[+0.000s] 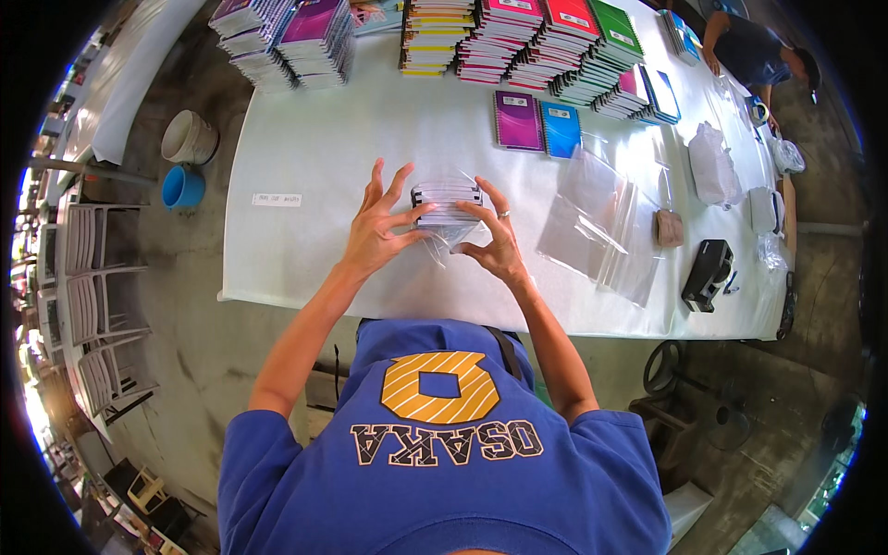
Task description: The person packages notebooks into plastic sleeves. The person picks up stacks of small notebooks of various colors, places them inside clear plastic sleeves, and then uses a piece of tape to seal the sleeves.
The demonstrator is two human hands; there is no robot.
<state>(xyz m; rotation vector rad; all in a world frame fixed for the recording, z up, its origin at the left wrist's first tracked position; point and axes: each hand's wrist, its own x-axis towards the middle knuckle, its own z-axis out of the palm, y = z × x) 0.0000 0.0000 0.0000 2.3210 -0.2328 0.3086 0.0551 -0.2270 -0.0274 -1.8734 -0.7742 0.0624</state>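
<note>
In front of me, above the white-covered table (314,240), a stack of spiral notebooks (446,205) shows its page edges, with black binding at both sides. A clear plastic bag (450,233) wraps round the stack, its loose film bunched at the near end. My left hand (381,217) grips the left side of the bagged stack with thumb and index finger; its other fingers stick up. On the right side, my right hand (492,231), with a ring on one finger, holds the same bundle, thumb low at the film. The stack's covers are hidden.
Tall piles of notebooks (518,42) line the far side. A purple notebook (518,120) and a blue notebook (561,129) lie nearer. Flat clear plastic bags (601,227) spread to the right, beside a black tape dispenser (709,275). Another person (754,51) leans at the far right.
</note>
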